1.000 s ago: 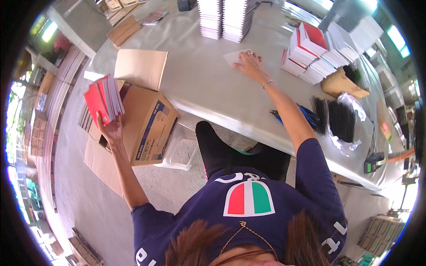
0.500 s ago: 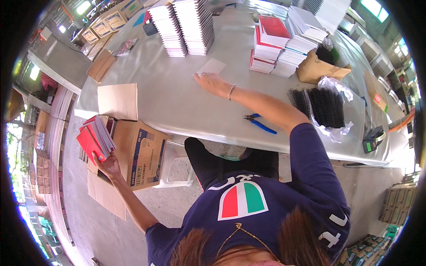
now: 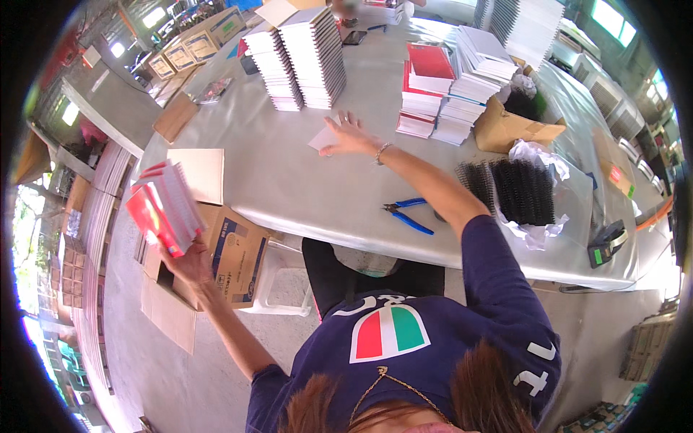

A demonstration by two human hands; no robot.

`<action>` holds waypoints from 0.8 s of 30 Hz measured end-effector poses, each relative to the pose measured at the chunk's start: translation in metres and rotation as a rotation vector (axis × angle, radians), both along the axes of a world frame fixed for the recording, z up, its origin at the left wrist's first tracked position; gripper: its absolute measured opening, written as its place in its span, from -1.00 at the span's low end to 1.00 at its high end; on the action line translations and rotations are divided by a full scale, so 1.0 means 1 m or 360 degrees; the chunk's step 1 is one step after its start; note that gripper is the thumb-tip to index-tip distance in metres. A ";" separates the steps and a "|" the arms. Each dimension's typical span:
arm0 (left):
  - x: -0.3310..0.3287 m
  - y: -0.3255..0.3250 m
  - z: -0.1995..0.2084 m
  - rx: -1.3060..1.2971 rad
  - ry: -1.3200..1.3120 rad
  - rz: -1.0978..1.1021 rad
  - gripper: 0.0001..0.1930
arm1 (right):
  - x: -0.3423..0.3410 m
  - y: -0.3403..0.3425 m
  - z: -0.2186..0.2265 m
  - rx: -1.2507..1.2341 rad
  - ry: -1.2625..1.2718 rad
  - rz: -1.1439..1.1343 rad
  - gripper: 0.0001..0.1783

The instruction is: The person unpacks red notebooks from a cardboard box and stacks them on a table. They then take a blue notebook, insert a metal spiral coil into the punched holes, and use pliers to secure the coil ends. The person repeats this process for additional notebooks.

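Observation:
My left hand [image 3: 189, 263] is closed around the lower end of a fanned bunch of red-covered booklets [image 3: 167, 209], which it holds above an open cardboard box [image 3: 234, 252]. Over the table, my right hand [image 3: 352, 138] has its fingers spread and grips nothing. A small white sheet of paper [image 3: 323, 140] lies on the tabletop by that hand, partly covered by it. Blue-handled cutters [image 3: 411, 216] rest nearer to me, below my right forearm. Inside the box, most of the contents are hidden by the booklets and my arm.
Tall stacks of spiral-bound books [image 3: 314, 65] stand at the far left of the grey table [image 3: 289, 184]. Red-and-white booklet piles [image 3: 426, 90] rise at right, near an opened carton [image 3: 516, 128] and black binding coils [image 3: 523, 191]. A white plastic stool [image 3: 281, 278] sits beside the box.
My left hand has raised the booklets slightly and brought them rightward. My right hand's fingers have spread beside the paper. The whole view has shifted a little.

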State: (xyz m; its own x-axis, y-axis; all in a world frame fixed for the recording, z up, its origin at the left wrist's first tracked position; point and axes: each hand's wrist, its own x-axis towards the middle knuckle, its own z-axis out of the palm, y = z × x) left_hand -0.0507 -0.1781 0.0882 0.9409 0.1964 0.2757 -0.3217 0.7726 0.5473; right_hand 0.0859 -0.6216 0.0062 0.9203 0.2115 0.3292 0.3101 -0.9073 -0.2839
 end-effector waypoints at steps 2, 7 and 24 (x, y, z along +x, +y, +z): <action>-0.006 -0.032 0.007 0.0052 -0.0027 -0.0010 -0.35 | 0.006 0.006 -0.018 -0.0252 0.0068 -0.0055 -0.04; -0.015 -0.100 0.015 -0.0145 0.0130 -0.0261 -0.33 | 0.001 0.001 -0.053 -0.1111 -0.0381 0.0150 -0.48; -0.021 -0.157 -0.031 -0.0218 0.0434 -0.0563 -0.38 | 0.008 0.019 -0.022 -0.0628 -0.0001 0.0554 -0.64</action>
